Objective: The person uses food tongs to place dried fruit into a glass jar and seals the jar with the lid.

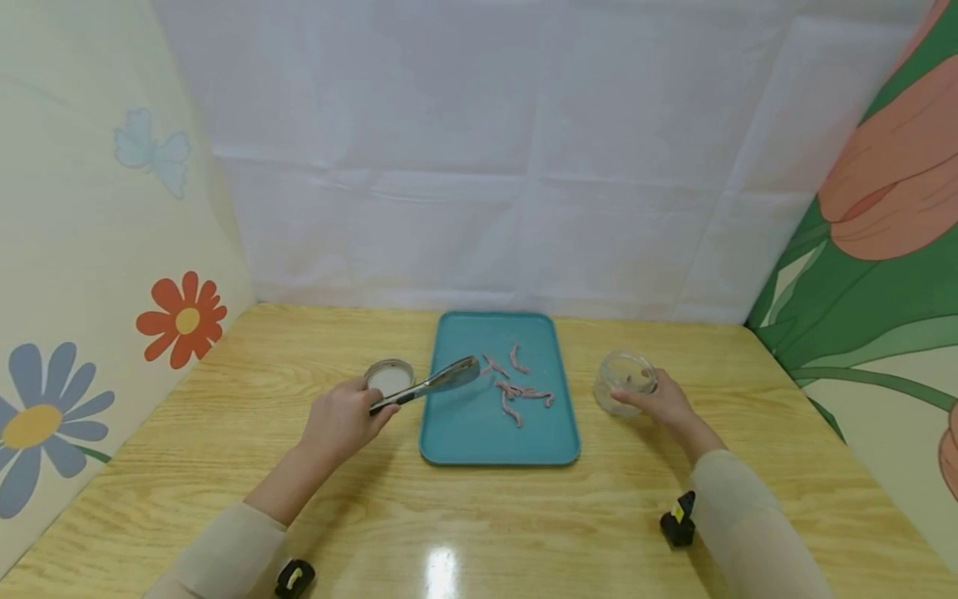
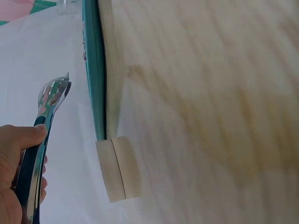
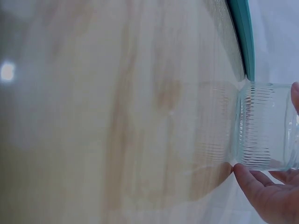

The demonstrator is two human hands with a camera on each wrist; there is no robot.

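My left hand (image 1: 340, 420) grips a pair of metal tongs (image 1: 449, 377) with dark handles. Their tips point right, over the left part of a blue-green tray (image 1: 482, 441), and in the left wrist view the tongs (image 2: 52, 95) look nearly closed, with nothing between the tips. Several thin, pink, worm-like strips (image 1: 516, 391) lie scattered on the tray. To the right of it, my right hand (image 1: 669, 405) holds a clear glass jar (image 1: 615, 406) by its side, thumb toward me. The right wrist view shows the ribbed jar (image 3: 261, 126) upright on the table, fingertips at its base.
A shallow round lid-like piece (image 1: 391, 380) with a silvery rim lies left of the tray, just beyond my left hand. White cloth (image 1: 479, 208) hangs behind the wooden table (image 1: 374, 532). Flower-patterned panels stand on both sides.
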